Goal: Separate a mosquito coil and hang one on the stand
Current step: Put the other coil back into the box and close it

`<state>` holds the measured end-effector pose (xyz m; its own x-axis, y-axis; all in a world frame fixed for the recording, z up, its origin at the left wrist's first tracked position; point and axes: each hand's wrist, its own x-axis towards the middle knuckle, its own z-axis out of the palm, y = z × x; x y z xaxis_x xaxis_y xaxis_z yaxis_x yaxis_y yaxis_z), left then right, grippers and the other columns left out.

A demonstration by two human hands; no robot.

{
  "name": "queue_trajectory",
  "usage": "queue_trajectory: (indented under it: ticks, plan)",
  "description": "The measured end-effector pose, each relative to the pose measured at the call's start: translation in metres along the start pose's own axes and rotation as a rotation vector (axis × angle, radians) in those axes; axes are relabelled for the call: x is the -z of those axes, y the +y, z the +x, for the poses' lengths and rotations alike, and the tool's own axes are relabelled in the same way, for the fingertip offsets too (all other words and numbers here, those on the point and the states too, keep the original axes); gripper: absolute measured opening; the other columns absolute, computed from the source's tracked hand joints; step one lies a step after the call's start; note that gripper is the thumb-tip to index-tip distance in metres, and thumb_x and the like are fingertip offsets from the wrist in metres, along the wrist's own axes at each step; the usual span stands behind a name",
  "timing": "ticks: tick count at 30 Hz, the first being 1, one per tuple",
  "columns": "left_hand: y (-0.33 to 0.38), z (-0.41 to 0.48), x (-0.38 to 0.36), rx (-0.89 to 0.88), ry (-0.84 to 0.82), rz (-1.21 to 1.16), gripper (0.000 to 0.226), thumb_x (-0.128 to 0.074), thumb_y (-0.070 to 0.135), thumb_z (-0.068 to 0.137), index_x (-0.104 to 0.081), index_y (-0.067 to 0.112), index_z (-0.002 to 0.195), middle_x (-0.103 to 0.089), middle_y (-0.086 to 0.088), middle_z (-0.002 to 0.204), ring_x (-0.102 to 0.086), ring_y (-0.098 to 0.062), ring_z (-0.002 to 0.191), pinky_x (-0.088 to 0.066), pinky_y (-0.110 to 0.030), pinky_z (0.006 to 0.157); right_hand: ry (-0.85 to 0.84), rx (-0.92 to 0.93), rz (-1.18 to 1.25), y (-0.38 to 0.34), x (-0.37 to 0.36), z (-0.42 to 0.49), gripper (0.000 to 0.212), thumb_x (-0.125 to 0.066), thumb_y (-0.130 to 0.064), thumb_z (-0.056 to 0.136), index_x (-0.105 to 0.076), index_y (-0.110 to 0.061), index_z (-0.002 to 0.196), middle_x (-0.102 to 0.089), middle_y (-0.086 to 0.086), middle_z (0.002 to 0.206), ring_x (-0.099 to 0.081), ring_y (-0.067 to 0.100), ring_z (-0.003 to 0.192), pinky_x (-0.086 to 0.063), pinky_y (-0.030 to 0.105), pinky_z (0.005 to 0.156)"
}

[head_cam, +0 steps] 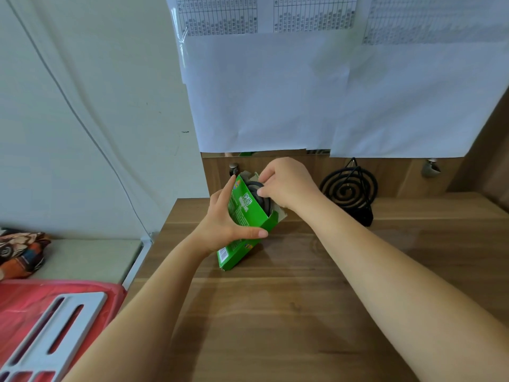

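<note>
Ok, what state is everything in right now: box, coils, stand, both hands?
green box: open at the top, tilted, held in the left hand
coil in the box: still partly inside, at the box mouth, pinched by the right hand
stand: upright at the back of the desk, carrying a coil
hanging coil: on the stand, spiral whole
left hand: grips the box
right hand: pinches the coil

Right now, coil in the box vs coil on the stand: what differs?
The boxed coil shows only a dark arc inside the green box; the stand coil shows its whole spiral. The right hand pinches the boxed coil; no hand touches the stand coil. The boxed coil's box is tilted, gripped by the left hand; the stand coil hangs upright on the stand. Both are dark.
</note>
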<state>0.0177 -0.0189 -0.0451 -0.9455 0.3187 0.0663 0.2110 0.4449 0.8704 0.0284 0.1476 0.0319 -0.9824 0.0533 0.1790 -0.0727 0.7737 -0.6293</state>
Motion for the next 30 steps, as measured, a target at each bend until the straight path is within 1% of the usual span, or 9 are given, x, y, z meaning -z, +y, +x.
queue_trajectory:
  ticks: [5,9,12,15,18,22,24,27,30]
  plan:
    - [0.0,0.0,0.0,0.006,0.012,-0.025,0.141,-0.094,0.044,0.045,-0.004,0.043,0.154,-0.02,0.01,0.143,-0.025,-0.013,0.137,-0.024,-0.03,0.107,-0.011,0.008,-0.142,-0.009,-0.012,-0.001,0.014,-0.069,-0.012,0.084,-0.077,-0.02,0.092,-0.074,-0.002,0.099,-0.07,0.021,0.09,-0.059,0.036,0.078]
    - [0.0,-0.001,-0.001,0.011,0.032,-0.04,0.14,-0.095,0.039,0.048,-0.004,0.041,0.155,-0.019,0.008,0.145,-0.024,-0.015,0.14,-0.025,-0.038,0.115,-0.063,0.07,-0.188,-0.01,-0.017,-0.001,0.025,-0.053,-0.004,0.086,-0.077,-0.01,0.086,-0.072,0.012,0.083,-0.067,0.028,0.075,-0.059,0.041,0.072]
    - [0.0,-0.001,-0.003,0.018,0.069,-0.047,0.142,-0.096,0.04,0.046,-0.005,0.041,0.155,-0.019,0.005,0.149,-0.025,-0.016,0.142,-0.026,-0.044,0.118,-0.073,0.141,-0.164,-0.006,-0.018,-0.003,0.026,-0.049,-0.006,0.091,-0.073,-0.003,0.099,-0.073,0.016,0.099,-0.067,0.032,0.093,-0.055,0.045,0.087]
    - [-0.001,0.0,-0.006,0.029,0.138,-0.05,0.142,-0.096,0.046,0.044,-0.007,0.041,0.155,-0.02,0.005,0.15,-0.025,-0.017,0.144,-0.026,-0.044,0.119,0.109,0.201,0.003,0.001,-0.015,-0.011,0.023,-0.057,-0.016,0.094,-0.072,-0.013,0.11,-0.072,0.003,0.112,-0.063,0.022,0.105,-0.045,0.04,0.1]
    - [-0.001,0.0,-0.012,0.04,0.213,-0.058,0.143,-0.093,0.054,0.04,-0.008,0.04,0.155,-0.019,0.004,0.152,-0.022,-0.017,0.146,-0.025,-0.047,0.119,0.32,0.14,0.191,0.011,-0.015,-0.026,0.029,-0.071,-0.029,0.084,-0.062,-0.022,0.111,-0.06,-0.003,0.111,-0.058,0.012,0.098,-0.047,0.028,0.087]
    - [0.005,-0.001,-0.022,0.067,0.308,-0.058,0.148,-0.085,0.066,0.033,-0.007,0.04,0.155,-0.02,0.004,0.152,-0.021,-0.017,0.146,-0.026,-0.046,0.119,0.282,-0.065,0.388,0.022,-0.026,-0.042,0.045,-0.08,-0.037,0.073,-0.047,-0.019,0.098,-0.055,-0.004,0.095,-0.059,0.002,0.077,-0.045,0.017,0.062]
    - [0.008,-0.001,-0.027,0.089,0.365,-0.055,0.146,-0.085,0.065,0.036,-0.006,0.039,0.155,-0.02,0.001,0.154,-0.022,-0.019,0.146,-0.027,-0.047,0.118,0.285,-0.137,0.437,0.026,-0.034,-0.044,0.047,-0.081,-0.034,0.072,-0.045,-0.017,0.096,-0.054,-0.003,0.09,-0.06,0.009,0.077,-0.048,0.023,0.061]
    - [0.012,-0.001,-0.032,0.104,0.432,-0.039,0.138,-0.087,0.057,0.044,-0.006,0.039,0.155,-0.02,-0.004,0.155,-0.019,-0.022,0.146,-0.025,-0.055,0.116,0.318,-0.152,0.48,0.03,-0.044,-0.044,0.039,-0.079,-0.024,0.074,-0.046,-0.017,0.093,-0.053,-0.006,0.085,-0.053,0.004,0.074,-0.039,0.012,0.054]
    - [0.013,-0.001,-0.031,0.131,0.441,-0.026,0.138,-0.09,0.057,0.046,-0.006,0.04,0.154,-0.021,-0.003,0.155,-0.021,-0.024,0.146,-0.025,-0.057,0.115,0.331,-0.092,0.545,0.032,-0.046,-0.042,0.032,-0.077,-0.014,0.076,-0.05,-0.019,0.092,-0.057,-0.008,0.088,-0.057,0.005,0.081,-0.043,0.012,0.063]
